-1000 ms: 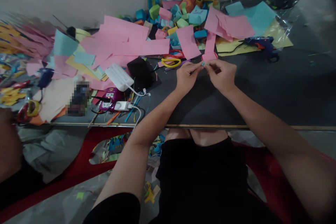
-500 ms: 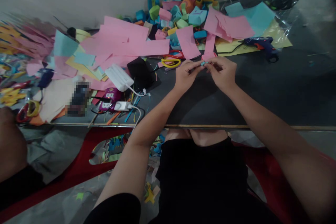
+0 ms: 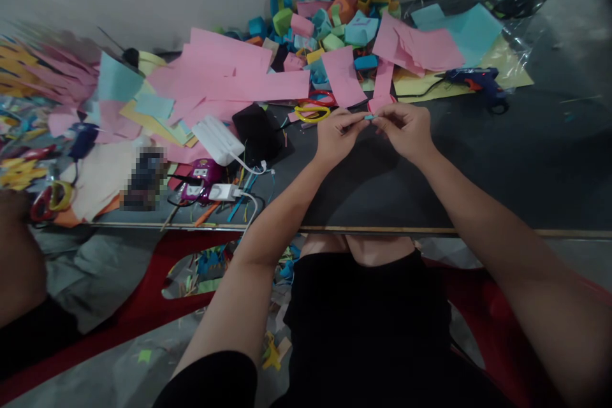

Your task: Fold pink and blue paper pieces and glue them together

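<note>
A small light-blue piece (image 3: 368, 117), which looks like folded or rolled paper, is pinched between my two hands above the dark table (image 3: 478, 178). My left hand (image 3: 338, 134) grips its left side with thumb and forefinger. From the right, my right hand (image 3: 405, 129) closes its fingertips on the other end. Just beyond the hands lie a pink paper strip (image 3: 384, 80) and scissors with yellow and red handles (image 3: 313, 113). Fingers cover most of the piece, so its full shape is hidden.
Behind are pink paper sheets (image 3: 224, 70) and a heap of folded coloured paper pieces (image 3: 335, 25). A blue glue gun (image 3: 480, 81) lies at right. Left are a white power bank (image 3: 217, 140), a black box (image 3: 255, 132), a purple power socket (image 3: 203, 178) and another person's arm (image 3: 19, 255).
My fingers have shifted slightly around the light-blue piece, which now looks flatter and longer. The other person's hand at the far left has moved a little.
</note>
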A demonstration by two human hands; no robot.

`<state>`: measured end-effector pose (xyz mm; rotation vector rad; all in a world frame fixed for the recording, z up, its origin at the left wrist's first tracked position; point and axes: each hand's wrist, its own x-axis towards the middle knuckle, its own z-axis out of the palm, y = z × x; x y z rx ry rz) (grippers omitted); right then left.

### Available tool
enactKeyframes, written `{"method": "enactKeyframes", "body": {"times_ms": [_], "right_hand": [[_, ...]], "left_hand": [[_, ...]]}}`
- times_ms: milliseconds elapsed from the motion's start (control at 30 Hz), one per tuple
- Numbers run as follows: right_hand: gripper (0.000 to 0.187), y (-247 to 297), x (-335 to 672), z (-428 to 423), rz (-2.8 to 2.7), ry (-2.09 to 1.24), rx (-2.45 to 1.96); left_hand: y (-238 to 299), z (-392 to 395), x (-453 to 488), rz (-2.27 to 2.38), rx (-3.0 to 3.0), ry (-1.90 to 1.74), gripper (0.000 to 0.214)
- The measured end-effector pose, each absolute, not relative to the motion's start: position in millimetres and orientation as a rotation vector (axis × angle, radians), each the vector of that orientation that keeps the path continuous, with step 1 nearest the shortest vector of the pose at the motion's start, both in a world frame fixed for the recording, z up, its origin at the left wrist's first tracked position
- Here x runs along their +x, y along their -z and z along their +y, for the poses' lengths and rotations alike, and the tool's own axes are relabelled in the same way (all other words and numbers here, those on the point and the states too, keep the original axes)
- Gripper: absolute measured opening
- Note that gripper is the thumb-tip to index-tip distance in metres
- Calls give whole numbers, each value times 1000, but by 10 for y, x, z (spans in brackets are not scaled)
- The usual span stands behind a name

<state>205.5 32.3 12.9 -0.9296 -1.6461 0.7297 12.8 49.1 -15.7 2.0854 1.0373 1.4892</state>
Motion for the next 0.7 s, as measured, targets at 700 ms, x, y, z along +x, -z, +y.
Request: {"method": "enactKeyframes", "body": {"times_ms": [700], "right_hand": [[51,-141,2060,366,-1529,-1115,-837]], "left_hand": [[129,492,147,981,1884,-1437,54]]}}
